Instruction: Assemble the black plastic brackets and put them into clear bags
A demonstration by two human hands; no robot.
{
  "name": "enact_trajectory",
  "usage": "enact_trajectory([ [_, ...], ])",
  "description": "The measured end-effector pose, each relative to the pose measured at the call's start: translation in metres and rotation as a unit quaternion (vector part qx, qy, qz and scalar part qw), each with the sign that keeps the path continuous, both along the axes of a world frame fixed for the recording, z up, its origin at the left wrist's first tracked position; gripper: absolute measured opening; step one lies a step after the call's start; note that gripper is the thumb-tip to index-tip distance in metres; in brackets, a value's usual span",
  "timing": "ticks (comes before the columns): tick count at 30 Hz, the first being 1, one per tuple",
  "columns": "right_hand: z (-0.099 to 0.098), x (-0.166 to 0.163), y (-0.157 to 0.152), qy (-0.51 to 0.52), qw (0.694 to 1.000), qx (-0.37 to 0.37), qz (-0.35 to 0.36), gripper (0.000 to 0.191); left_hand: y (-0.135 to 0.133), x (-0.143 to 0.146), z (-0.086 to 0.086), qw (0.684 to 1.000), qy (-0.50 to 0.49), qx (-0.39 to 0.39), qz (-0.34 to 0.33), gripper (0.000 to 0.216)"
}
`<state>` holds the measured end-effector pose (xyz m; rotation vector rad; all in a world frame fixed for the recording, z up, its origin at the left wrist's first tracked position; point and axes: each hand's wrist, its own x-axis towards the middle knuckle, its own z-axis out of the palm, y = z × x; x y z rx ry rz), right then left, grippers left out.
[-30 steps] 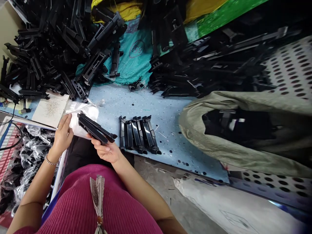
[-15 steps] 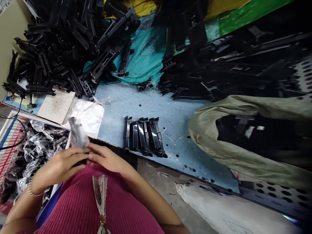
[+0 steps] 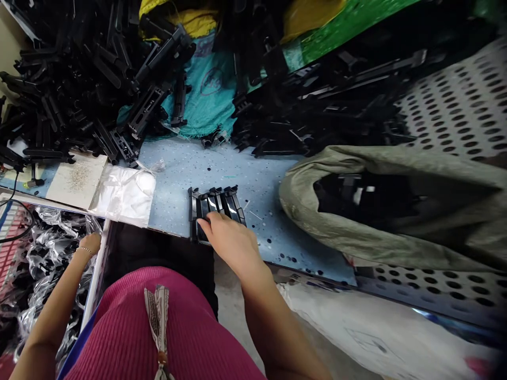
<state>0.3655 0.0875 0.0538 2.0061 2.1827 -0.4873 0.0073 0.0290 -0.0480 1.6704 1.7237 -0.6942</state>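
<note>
My right hand (image 3: 232, 241) lies over the near ends of a short row of black plastic parts (image 3: 217, 202) on the blue table (image 3: 186, 163). Its fingers rest flat on them and none is lifted. My left hand (image 3: 92, 243), a bracelet on its wrist, reaches down at the left into a crate (image 3: 99, 253) of black parts wrapped in clear bags (image 3: 43, 253). Its fingers are hidden by the bags and the crate wall. A flat stack of clear bags (image 3: 124, 194) lies on the table edge between the two hands.
A big heap of loose black parts (image 3: 75, 79) fills the far left, another (image 3: 325, 111) the far middle. An olive sack (image 3: 396, 232) holding black parts lies at the right. Perforated metal sheet (image 3: 467, 105) is behind it. A cardboard piece (image 3: 75, 179) lies beside the bags.
Both hands held a black part and a bag in front of me. Now my left hand has gone down to the crate and my right hand has reached out onto the row of parts.
</note>
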Motion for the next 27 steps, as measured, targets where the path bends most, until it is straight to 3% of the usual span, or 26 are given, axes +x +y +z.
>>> enact_trajectory([
  [3,-0.007,-0.002,-0.006,-0.106,0.994,0.009,0.026,0.025,0.016,0.026,0.037,0.993,-0.073,0.096,-0.004,0.030],
  [6,-0.018,-0.011,-0.007,-0.086,0.996,0.002,0.021,0.032,0.044,0.074,0.059,0.928,-0.183,0.324,0.010,0.030],
  [8,-0.026,-0.010,-0.003,-0.053,0.998,-0.018,-0.008,0.040,0.065,0.102,0.057,0.894,-0.171,0.413,0.030,0.023],
  [10,-0.034,-0.003,0.003,0.011,0.998,-0.034,-0.042,0.043,0.083,0.113,0.047,0.884,-0.173,0.430,0.063,0.013],
  [12,-0.042,0.006,0.008,0.153,0.984,-0.043,-0.080,0.040,0.095,0.107,0.037,0.868,-0.235,0.416,0.135,0.008],
  [14,-0.047,0.007,0.013,0.361,0.921,-0.065,-0.127,0.037,0.101,0.091,0.031,0.837,-0.317,0.382,0.229,0.014],
  [17,-0.047,-0.014,0.020,0.625,0.747,-0.136,-0.182,0.039,0.104,0.074,0.029,0.788,-0.417,0.312,0.329,0.019],
  [20,-0.044,-0.052,0.035,0.747,0.607,-0.200,-0.185,0.043,0.103,0.073,0.028,0.742,-0.472,0.301,0.370,0.025],
  [23,-0.049,-0.084,0.050,0.777,0.547,-0.263,-0.166,0.042,0.100,0.076,0.031,0.729,-0.480,0.325,0.364,0.028],
  [27,-0.065,-0.096,0.054,0.770,0.543,-0.252,-0.222,0.040,0.092,0.066,0.042,0.764,-0.457,0.347,0.296,0.008],
])
